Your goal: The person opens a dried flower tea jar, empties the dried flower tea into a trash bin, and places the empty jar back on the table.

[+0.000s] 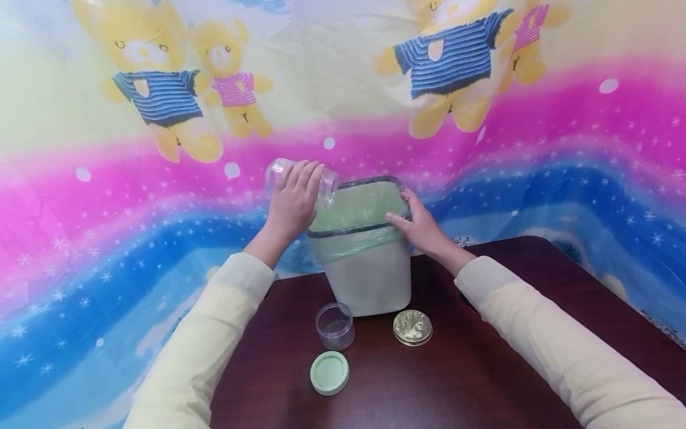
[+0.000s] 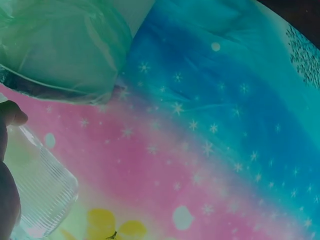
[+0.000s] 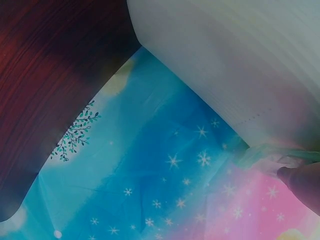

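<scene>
In the head view my left hand (image 1: 297, 193) grips a clear ribbed plastic jar (image 1: 276, 174), tipped on its side with its mouth at the left of the bin's opening. The same jar (image 2: 47, 190) shows at the lower left of the left wrist view, with part of the hand over it. My right hand (image 1: 420, 226) holds the right rim of a white trash bin (image 1: 370, 280), thumb on the near side and fingers around the outer edge. A pale green bag (image 1: 354, 247) lines the bin and folds over below its dark rim. The bin is tilted.
On the dark wooden table (image 1: 455, 375) in front of the bin stand a small clear open container (image 1: 335, 326), a pale green round lid (image 1: 329, 373) and a shiny gold lid (image 1: 412, 328). A printed bear curtain (image 1: 332, 107) hangs close behind the table.
</scene>
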Demonstrator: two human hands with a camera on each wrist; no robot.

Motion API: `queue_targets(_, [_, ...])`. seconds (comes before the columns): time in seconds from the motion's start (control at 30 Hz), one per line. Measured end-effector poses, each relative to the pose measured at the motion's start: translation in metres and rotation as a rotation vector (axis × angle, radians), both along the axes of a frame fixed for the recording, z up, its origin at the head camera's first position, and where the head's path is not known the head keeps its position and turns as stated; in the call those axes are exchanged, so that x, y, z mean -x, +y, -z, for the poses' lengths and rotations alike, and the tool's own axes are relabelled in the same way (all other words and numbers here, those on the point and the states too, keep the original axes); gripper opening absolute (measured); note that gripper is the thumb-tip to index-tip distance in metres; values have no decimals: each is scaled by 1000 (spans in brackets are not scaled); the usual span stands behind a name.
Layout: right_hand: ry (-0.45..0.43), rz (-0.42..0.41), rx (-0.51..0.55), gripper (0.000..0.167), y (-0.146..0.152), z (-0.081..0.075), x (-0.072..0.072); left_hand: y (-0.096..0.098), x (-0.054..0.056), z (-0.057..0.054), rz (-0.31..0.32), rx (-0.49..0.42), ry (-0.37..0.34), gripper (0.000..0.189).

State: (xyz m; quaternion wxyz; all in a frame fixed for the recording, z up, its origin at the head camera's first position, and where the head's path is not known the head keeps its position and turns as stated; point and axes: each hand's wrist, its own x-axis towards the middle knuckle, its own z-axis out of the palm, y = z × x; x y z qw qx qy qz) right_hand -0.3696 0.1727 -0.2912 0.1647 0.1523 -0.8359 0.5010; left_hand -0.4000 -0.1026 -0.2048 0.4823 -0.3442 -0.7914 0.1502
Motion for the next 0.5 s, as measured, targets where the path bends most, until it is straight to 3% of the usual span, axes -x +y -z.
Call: queue_targets(0.5, [12,7,3,77,0,0,0,-5,-14,10,67,-298,-110,87])
